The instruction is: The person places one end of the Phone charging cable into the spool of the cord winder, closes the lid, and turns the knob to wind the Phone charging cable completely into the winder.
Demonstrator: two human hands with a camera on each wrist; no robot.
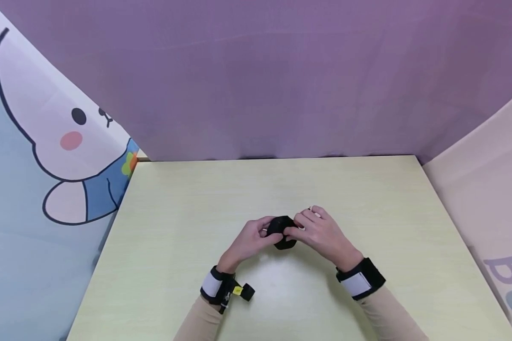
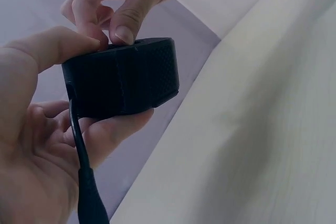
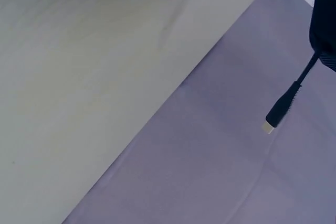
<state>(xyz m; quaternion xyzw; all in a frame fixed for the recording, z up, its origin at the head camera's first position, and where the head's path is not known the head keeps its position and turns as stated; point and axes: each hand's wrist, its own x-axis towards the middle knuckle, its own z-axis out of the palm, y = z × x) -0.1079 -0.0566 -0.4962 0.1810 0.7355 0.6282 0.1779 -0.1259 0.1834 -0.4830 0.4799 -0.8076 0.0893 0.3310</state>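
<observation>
A black many-sided case with a short charging cable is held up over the table. My left hand grips it, thumb on one face and fingers on the opposite one. My right hand is at its other side, thumb and forefinger pinching at the face nearest them. What lies right under those fingertips is hidden. In the right wrist view the cable's metal-tipped plug hangs free below the case; the right hand itself does not show there.
Beneath both hands is a pale wooden table. A purple cloth hangs behind it. A blue cartoon-printed sheet stands on the left, and a pale lettered sheet on the right. Each wrist wears a black strap.
</observation>
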